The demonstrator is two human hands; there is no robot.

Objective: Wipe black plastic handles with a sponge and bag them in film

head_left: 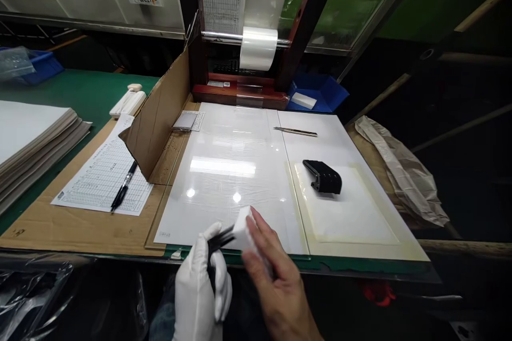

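Note:
My left hand (197, 287), in a white glove, is closed around a black part (218, 241) whose thin dark end sticks out to the right. My bare right hand (278, 272) grips a white block (242, 230), perhaps a sponge or eraser, and presses it against that end. Both hands are just over the front edge of the table; most of the black part is hidden by the glove. A curved black plastic piece (325, 177) lies on the white sheet to the right. Beyond it rests a slim metal-coloured tool (296, 131), like tweezers or a knife.
A roll of clear film (259, 48) hangs on a bar at the back. Behind the sheet stands a blue bin (326, 90) with a white block. An upright cardboard flap (160, 112) borders the left, beside a printed form (102, 178), a pen (123, 186) and a paper stack (36, 138).

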